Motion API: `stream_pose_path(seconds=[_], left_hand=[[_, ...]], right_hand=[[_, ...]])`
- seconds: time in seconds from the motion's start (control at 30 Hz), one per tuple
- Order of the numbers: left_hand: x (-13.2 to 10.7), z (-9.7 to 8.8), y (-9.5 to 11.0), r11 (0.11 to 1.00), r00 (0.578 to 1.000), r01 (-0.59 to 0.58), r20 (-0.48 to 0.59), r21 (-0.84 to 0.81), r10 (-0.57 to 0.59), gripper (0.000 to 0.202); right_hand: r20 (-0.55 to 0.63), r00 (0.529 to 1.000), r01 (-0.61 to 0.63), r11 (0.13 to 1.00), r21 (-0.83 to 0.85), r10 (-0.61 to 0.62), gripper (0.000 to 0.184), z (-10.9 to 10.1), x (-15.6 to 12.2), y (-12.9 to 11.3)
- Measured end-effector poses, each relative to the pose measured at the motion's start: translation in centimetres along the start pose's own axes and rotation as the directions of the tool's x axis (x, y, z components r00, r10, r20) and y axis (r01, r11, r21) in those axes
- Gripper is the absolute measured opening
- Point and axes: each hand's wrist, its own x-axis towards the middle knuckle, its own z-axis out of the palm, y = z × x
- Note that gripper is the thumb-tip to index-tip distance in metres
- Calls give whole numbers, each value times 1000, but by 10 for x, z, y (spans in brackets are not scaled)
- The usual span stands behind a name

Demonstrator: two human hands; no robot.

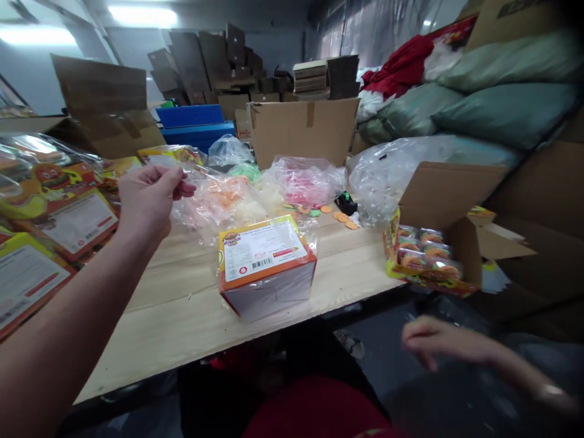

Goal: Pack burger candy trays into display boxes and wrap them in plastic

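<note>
Raised over the left side of the table, my left hand [150, 198] is closed in a pinch, thumb against the curled fingers. What it holds, if anything, I cannot make out. A clear-wrapped orange and yellow box [267, 264] with a white label and barcode lies in front of me, apart from both hands. Past the table's front edge hangs my right hand [429, 340], blurred, its fingers partly bent. Nearest to it is an open display box [435, 252] holding several small packs that look like toy burgers.
Wrapped burger-print boxes [75, 216] are stacked at left. Plastic bags of pink pieces [305, 182] and orange pieces [223, 193] lie behind the box. A black tape dispenser [345, 204] sits by loose orange discs [341, 217]. A carton [303, 134] stands at the back.
</note>
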Motion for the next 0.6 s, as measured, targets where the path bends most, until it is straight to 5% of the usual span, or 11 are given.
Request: stream_pose_path(seconds=[0.07,0.13,0.23,0.3,0.4,0.5,0.6], left_hand=[[-5,-1,6,1000,1000,10,-3,17,-10,12],[-9,-2,11,999,1000,16,0,40,-16,12],[-11,-2,13,999,1000,4,12,40,-5,12],[-10,-2,12,1000,1000,-4,22,24,3,13],[-5,-4,10,1000,999,19,37,9,-19,14],[4,-7,15,998,998,68,8,-5,-68,14],[10,-9,22,998,999,-18,-42,52,20,13]], right_hand=[[133,990,60,998,-31,-56,11,33,-15,2],[162,984,86,992,-95,-70,21,60,-4,-6],[29,994,109,970,-219,-105,61,89,48,-35],[-65,976,189,961,-203,-206,67,101,92,-52],[-167,948,262,962,-76,-272,20,102,161,-51],[-393,914,147,986,83,-103,20,83,229,-28],[-443,896,106,975,196,-9,20,64,280,-13]])
